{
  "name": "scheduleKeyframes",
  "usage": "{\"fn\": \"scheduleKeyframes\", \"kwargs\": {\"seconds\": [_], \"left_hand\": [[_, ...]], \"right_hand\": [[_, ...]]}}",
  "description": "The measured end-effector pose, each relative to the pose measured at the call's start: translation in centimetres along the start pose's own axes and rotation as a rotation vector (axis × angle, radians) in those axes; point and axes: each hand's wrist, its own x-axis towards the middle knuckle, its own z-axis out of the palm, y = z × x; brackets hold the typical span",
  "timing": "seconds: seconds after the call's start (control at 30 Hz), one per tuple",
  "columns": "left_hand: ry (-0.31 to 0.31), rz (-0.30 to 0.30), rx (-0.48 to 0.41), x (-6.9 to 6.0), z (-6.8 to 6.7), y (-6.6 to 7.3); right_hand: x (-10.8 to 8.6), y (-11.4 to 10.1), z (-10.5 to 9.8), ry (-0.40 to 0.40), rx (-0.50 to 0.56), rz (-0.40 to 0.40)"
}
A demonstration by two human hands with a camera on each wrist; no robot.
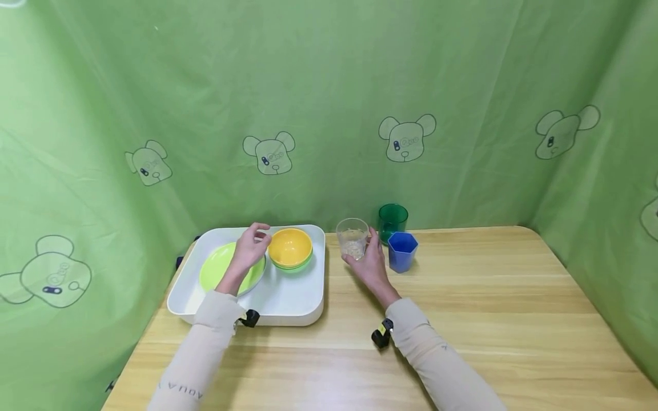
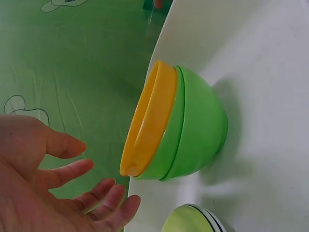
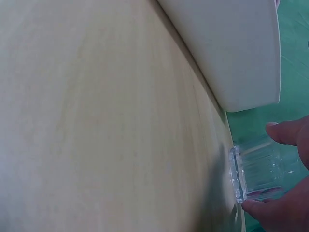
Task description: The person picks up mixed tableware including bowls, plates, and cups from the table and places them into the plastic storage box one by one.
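My right hand (image 1: 372, 267) holds a clear glass tumbler (image 1: 352, 235), with thumb and fingers on either side of it. In the right wrist view the base of the glass (image 3: 237, 174) is close to the table's far edge. My left hand (image 1: 249, 250) is above the white tub, fingers loosely bent and nothing in them. Beside it sits a stack of bowls: a yellow bowl (image 1: 290, 248) nested on top of green bowls (image 2: 200, 123). The left fingertips look apart from the stack in the left wrist view. Under the left forearm lies a lime-green plate (image 1: 217, 267).
The white tub (image 1: 288, 317) stands on the left of the wooden table (image 1: 488, 319). Right of the clear glass are a dark green cup (image 1: 393, 220) and a blue six-sided cup (image 1: 402, 254). A green curtain (image 1: 329, 114) hangs behind the table and along its sides.
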Motion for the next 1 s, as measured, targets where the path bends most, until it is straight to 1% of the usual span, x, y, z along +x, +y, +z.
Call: {"fn": "scheduleKeyframes", "kwargs": {"seconds": [0.13,0.27,0.4,0.47,0.7,0.87,1.0], "left_hand": [[0.005,-0.008,-0.038,-0.2,-0.1,0.0],[0.006,0.009,-0.072,-0.5,-0.3,0.2],[0.018,0.029,-0.120,-0.9,-0.4,0.7],[0.028,0.042,-0.146,-1.1,-0.4,1.0],[0.049,0.127,-0.241,-1.9,0.0,1.9],[0.053,0.155,-0.289,-2.6,0.3,2.2],[0.059,0.171,-0.339,-2.9,0.4,2.2]], "right_hand": [[0.2,0.1,0.0,-0.002,-0.003,0.009],[0.3,0.1,0.1,-0.001,-0.003,0.009],[0.5,0.2,0.2,0.003,0.009,-0.010],[0.5,0.2,0.3,0.006,0.016,-0.020],[0.9,0.2,0.5,0.021,0.044,-0.024],[1.2,0.2,0.9,0.039,0.043,-0.006],[1.3,0.3,1.2,0.056,0.060,-0.002]]}}
